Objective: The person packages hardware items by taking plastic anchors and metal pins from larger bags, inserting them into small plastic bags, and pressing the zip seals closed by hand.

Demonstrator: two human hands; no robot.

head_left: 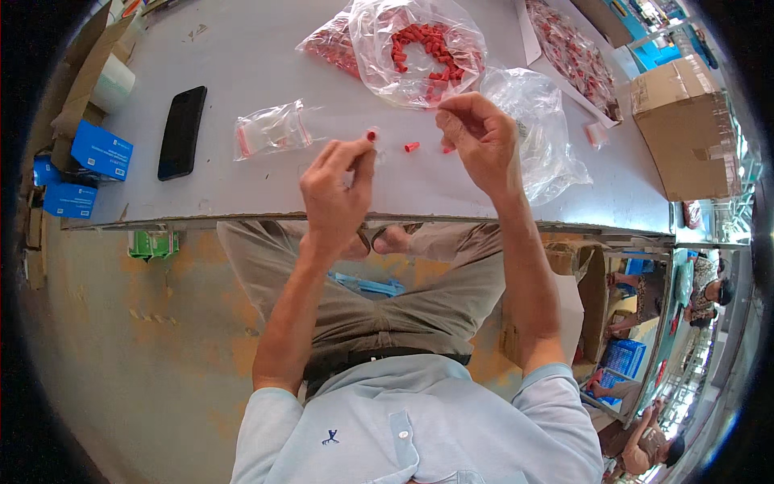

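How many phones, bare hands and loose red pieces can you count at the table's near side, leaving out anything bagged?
Phone: 1
Hands: 2 (left hand, right hand)
Red pieces: 3 visible (held piece, middle piece, part-hidden piece by the right hand)
Total: 6

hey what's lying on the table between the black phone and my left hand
In the head view, a small clear plastic bag lies between the black phone and your left hand.

A red cap (447, 149) is partly hidden by the right hand (484, 143); the lower edge crops the light-blue polo shirt (363, 431).
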